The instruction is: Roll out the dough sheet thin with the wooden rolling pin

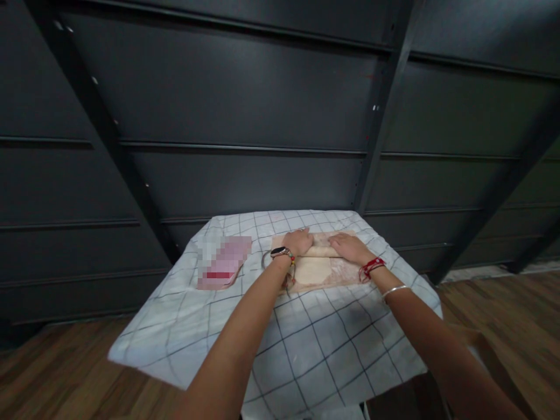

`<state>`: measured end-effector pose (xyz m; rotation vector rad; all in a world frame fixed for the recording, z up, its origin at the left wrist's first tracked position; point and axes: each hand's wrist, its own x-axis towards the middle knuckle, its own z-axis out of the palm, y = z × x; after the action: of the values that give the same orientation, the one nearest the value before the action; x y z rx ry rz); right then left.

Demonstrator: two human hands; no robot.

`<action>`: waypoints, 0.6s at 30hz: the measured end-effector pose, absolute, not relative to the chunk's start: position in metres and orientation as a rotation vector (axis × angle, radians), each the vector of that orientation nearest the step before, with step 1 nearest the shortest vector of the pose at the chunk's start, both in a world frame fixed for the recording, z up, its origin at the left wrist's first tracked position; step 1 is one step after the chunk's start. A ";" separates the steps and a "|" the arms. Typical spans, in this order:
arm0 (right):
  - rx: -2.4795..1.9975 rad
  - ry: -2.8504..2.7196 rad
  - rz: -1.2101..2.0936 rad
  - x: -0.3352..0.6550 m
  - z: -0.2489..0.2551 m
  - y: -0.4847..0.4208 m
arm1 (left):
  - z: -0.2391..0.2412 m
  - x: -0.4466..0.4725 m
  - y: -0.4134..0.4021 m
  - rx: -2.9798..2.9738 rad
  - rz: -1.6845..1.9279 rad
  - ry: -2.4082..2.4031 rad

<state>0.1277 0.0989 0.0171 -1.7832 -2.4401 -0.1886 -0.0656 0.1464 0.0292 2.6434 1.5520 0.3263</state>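
A wooden rolling pin (321, 251) lies across a flat round of pale dough (314, 270) on a wooden board (339, 274). My left hand (298, 241) rests palm down on the pin's left end, fingers laid over it. On the pin's right end presses my right hand (351, 247), its fingers also flat. A watch and beaded band sit on my left wrist, red threads and a silver bangle on my right.
The board sits on a small table covered by a white checked cloth (306, 350). A pink packet (224, 262), blurred out, lies to the left of the board. Behind stands a dark panelled wall (245, 116) with slanted metal beams. Wooden floor surrounds the table.
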 end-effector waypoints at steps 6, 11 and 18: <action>-1.811 -2.374 -0.324 0.118 0.003 0.056 | 0.026 -0.070 0.111 2.731 0.341 1.494; -1.790 -2.128 -0.475 0.098 -0.012 0.011 | 0.015 -0.084 0.074 2.869 0.409 1.457; -1.679 -2.025 -0.644 0.086 -0.035 -0.020 | -0.003 -0.105 0.052 2.913 0.527 1.299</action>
<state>0.0856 -0.0196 -0.0354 -1.6786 -2.0254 -0.6438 -0.1053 0.0521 -0.0025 2.9130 1.2986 0.5266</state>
